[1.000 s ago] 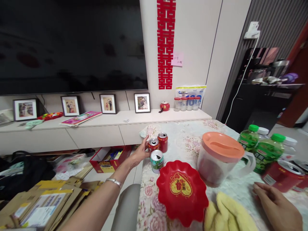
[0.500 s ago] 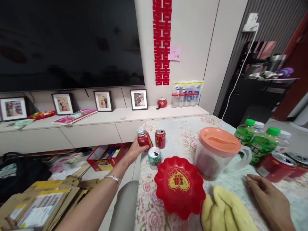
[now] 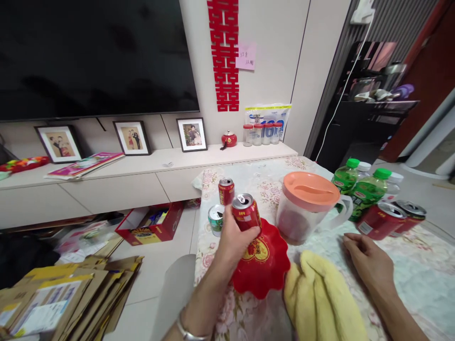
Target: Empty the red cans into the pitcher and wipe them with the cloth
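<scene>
My left hand (image 3: 232,239) grips an opened red drink can (image 3: 246,213) and holds it tilted above the red scalloped plate (image 3: 270,272). Behind it on the flowered tablecloth (image 3: 408,274) stand another red can (image 3: 226,191) and a green-and-white can (image 3: 215,219). My right hand (image 3: 368,258) rests on the cloth with its fingers loosely curled and nothing in it, next to a yellow towel (image 3: 320,298). A clear pitcher with an orange lid (image 3: 307,206) stands just past the plate.
Green-capped bottles (image 3: 368,194) and two more red cans (image 3: 386,220) crowd the table's right side. A low white cabinet (image 3: 106,182) with framed photos runs under the big dark screen. Flattened cardboard (image 3: 60,296) and a red box (image 3: 152,225) lie on the floor at left.
My left hand picked up one red can from the group of three and carried it back toward me, over the red plate. The view swung right; the right hand stayed on the cloth.
</scene>
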A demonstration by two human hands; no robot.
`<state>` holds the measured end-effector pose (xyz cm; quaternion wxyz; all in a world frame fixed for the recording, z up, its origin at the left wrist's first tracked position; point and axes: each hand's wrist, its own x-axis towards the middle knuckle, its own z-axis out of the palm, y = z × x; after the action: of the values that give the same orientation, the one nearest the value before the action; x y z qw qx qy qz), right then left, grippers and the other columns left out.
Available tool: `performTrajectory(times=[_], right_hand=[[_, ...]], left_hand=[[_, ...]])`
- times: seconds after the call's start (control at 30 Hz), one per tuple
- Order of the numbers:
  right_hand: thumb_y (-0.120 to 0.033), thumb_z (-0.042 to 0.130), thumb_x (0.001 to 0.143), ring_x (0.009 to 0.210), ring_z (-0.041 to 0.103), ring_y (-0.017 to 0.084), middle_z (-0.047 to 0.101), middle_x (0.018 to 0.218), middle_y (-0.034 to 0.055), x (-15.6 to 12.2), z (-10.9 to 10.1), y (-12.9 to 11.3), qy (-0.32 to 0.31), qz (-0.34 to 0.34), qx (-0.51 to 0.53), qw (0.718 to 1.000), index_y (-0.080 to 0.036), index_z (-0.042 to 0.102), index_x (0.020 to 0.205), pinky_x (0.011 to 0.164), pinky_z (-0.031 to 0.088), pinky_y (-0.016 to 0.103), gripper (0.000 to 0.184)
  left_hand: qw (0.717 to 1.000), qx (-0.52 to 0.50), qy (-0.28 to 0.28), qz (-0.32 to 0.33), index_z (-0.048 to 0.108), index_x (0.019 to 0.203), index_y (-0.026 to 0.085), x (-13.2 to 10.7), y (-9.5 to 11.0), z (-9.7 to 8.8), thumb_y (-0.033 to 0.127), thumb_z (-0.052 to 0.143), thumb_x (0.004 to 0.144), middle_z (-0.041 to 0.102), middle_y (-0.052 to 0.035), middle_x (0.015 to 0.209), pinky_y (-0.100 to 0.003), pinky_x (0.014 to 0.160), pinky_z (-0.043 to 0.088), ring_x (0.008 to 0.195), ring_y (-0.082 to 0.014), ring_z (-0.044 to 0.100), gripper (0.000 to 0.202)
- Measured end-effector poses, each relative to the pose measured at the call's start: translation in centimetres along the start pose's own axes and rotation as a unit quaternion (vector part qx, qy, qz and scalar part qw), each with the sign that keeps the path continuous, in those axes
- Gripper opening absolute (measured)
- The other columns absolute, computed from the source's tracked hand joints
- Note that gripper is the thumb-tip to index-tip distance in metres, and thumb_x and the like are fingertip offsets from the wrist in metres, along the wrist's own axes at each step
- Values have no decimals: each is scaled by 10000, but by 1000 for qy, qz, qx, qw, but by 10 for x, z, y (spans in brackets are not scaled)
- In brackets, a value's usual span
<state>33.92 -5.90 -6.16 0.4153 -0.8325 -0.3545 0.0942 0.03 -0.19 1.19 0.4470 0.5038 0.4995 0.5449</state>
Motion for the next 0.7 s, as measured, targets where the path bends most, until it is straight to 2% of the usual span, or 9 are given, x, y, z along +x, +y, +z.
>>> performTrajectory(times=[0.1, 0.17, 0.3, 0.43, 0.6, 0.7], right_hand=[[-670, 565, 593, 838, 708, 345, 786, 826, 92, 0, 1, 1, 1, -4, 13, 1000, -224, 742, 868, 790, 506, 452, 553], [-664, 581, 597, 810, 705, 340, 780, 791, 80, 1, 2, 3, 2, -6, 25, 1000, -226, 744, 864, 777, 500, 449, 539], [-643, 613, 628, 734, 701, 313, 777, 754, 61, 0, 5, 7, 9, -9, 61, 998, -226, 753, 867, 751, 498, 435, 500], [-625, 675, 677, 710, 702, 280, 783, 774, 64, -5, 5, 3, 19, -20, 129, 991, -206, 760, 914, 736, 524, 411, 489], [-610, 766, 734, 852, 748, 280, 807, 908, 80, -14, 8, -8, -9, -57, 255, 965, -196, 754, 983, 821, 578, 402, 484], [-596, 819, 733, 993, 743, 287, 812, 1068, 83, -18, 11, -16, -42, -79, 322, 942, -217, 768, 1067, 919, 578, 420, 507]], left_hand=[[999, 34, 21, -19, 508, 1262, 265, -5, -28, 19, 80, 777, 660, 738, -76, 1220, -446, 1049, 546, 1166, -305, 719, 686], [999, 40, 29, -24, 480, 1247, 285, -9, -37, 24, 59, 751, 675, 707, -88, 1269, -455, 1078, 522, 1218, -313, 693, 672], [996, 69, 54, -27, 446, 1220, 313, -19, -41, 26, 60, 730, 696, 634, -101, 1313, -480, 1126, 479, 1294, -327, 631, 648], [990, 118, 80, -23, 450, 1225, 289, -26, -45, 25, 77, 726, 691, 582, -124, 1298, -513, 1147, 454, 1310, -356, 590, 637], [989, 118, 81, -30, 457, 1248, 262, -29, -49, 25, 81, 708, 704, 545, -122, 1305, -536, 1173, 426, 1307, -357, 581, 626], [989, 112, 89, -27, 462, 1254, 249, -30, -50, 25, 64, 705, 703, 543, -128, 1305, -546, 1169, 433, 1313, -366, 574, 629]])
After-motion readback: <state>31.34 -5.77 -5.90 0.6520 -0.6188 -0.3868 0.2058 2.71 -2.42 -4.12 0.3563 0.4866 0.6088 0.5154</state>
